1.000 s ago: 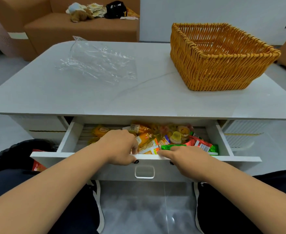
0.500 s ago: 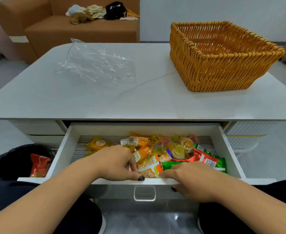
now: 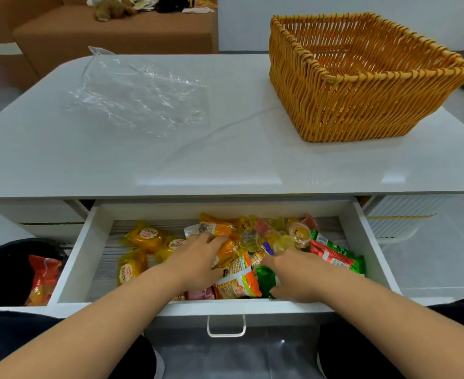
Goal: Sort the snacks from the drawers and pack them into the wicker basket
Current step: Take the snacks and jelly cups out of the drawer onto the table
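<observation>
the heap of wrapped snacks in yellow, orange, green and red packets (image 3: 252, 250) lies inside the open white drawer (image 3: 88, 242) pulled out from under the pale glossy surface (image 3: 225, 160). most packets crowd the middle and right of the drawer, with a few yellow cake packets (image 3: 143, 237) lying apart toward the left.

the left hand (image 3: 198, 258) reaches into the pile, its grip loosely curled over an orange packet (image 3: 229, 248), fingers resting on top of it; whether it truly grasps the packet cannot be told. the right hand (image 3: 293, 274) is just beside it, lying on the pile near a green foil packet (image 3: 266, 280), thumb touching that packet; its grip also cannot be told, as the fingers are partly buried among the wrappers. a red and green packet (image 3: 335, 255) lies to the right of that hand, and small clear jelly cups (image 3: 298, 233) sit toward the back.

the square woven orange wicker basket (image 3: 362, 86) stands upright on the surface at the far right, well apart from the drawer. a crumpled clear plastic bag (image 3: 143, 97) lies flat on the surface to the left. the drawer front carries a small white handle (image 3: 226, 325). down at the left, a red snack bag (image 3: 43, 280) sits in a dark bin (image 3: 3, 269). a brown sofa (image 3: 88, 31) stands beyond the surface.
</observation>
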Demonstrator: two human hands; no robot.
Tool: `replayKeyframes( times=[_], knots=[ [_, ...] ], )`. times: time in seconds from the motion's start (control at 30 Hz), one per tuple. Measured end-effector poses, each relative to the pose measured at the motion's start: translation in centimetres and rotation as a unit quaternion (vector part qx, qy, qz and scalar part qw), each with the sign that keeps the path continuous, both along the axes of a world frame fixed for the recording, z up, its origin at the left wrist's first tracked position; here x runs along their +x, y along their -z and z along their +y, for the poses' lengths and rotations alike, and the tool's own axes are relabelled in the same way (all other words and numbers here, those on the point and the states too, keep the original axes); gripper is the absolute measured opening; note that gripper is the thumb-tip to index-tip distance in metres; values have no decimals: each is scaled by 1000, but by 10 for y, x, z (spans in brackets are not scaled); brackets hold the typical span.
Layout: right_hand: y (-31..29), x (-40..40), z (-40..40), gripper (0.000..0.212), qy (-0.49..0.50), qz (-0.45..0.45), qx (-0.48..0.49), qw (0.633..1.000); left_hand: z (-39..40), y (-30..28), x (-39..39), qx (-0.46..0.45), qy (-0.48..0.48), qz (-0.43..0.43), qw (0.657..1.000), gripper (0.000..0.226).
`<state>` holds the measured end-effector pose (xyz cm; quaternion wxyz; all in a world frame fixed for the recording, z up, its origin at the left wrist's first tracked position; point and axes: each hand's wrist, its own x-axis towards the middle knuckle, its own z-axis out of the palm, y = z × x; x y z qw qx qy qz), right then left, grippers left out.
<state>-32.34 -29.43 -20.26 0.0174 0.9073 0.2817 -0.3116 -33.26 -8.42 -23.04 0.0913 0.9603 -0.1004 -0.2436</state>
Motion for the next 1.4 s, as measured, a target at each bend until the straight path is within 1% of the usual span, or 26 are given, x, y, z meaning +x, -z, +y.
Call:
replayKeyframes(
  times=[0.1, 0.2, 0.3, 0.43, 0.47, 0.5, 0.53, 0.6, 0.67, 0.73, 0.8, 0.87, 0.93, 0.97, 1.03, 1.1, 1.23, 1.27, 1.33, 1.4],
  knots=[
    [9, 4, -4, 41, 4, -25, 7, 1000, 2, 11, 1, 40, 17, -22, 999, 75],
    [11, 10, -8, 41, 11, -30, 17, 999, 5, 13, 1, 47, 23, -55, 997, 70],
    [4, 17, -11, 42, 28, -16, 62, 998, 10, 8, 1, 14, 13, -64, 998, 60],
    [-12, 27, -14, 31, 103, -17, 169, 980, 10, -8, -1, -48, -13, -91, 995, 52],
    [-13, 26, -15, 30, 110, -3, 177, 978, 11, -12, -2, -72, -23, -99, 992, 52],
    [-11, 23, -15, 33, 105, 10, 166, 981, 11, -16, -2, -101, -36, -103, 989, 52],
    [-8, 19, -14, 40, 91, 20, 134, 987, 11, -22, -3, -130, -50, -104, 985, 53],
    [5, 12, -11, 61, 74, 44, 70, 994, 13, -35, -3, -177, -62, -105, 977, 54],
    [15, 9, -7, 74, 94, 81, 62, 990, 17, -51, 0, -211, -43, -111, 970, 54],
    [19, 11, -5, 76, 105, 101, 67, 987, 23, -69, 6, -234, -11, -128, 964, 53],
    [20, 11, -3, 71, 108, 116, 72, 985, 30, -85, 16, -254, 8, -172, 952, 51],
    [17, 7, 3, 65, 118, 132, 88, 980, 36, -94, 31, -243, 27, -250, 937, 51],
    [15, 2, 14, 63, 94, 124, 80, 985, 40, -97, 47, -179, 45, -316, 930, 53],
    [17, 1, 21, 65, 70, 108, 64, 990, 41, -95, 55, -130, 53, -336, 931, 55],
    [24, -1, 36, 73, 38, 79, 41, 995, 43, -86, 68, -37, 74, -347, 934, 63],
    [31, -2, 49, 73, 23, 57, 36, 997, 45, -74, 80, 8, 76, -346, 935, 73],
    [31, 0, 54, 60, -4, 37, 53, 998, 37, -63, 101, 11, 17, -337, 941, 70],
    [31, 1, 52, 57, -7, 37, 63, 997, 33, -62, 104, -2, 0, -324, 946, 69],
    [31, 3, 47, 51, -8, 41, 92, 995, 29, -62, 103, -62, -48, -293, 953, 68],
    [26, 5, 43, 47, 5, 50, 123, 991, 31, -64, 92, -106, -81, -278, 951, 67]
  ],
)
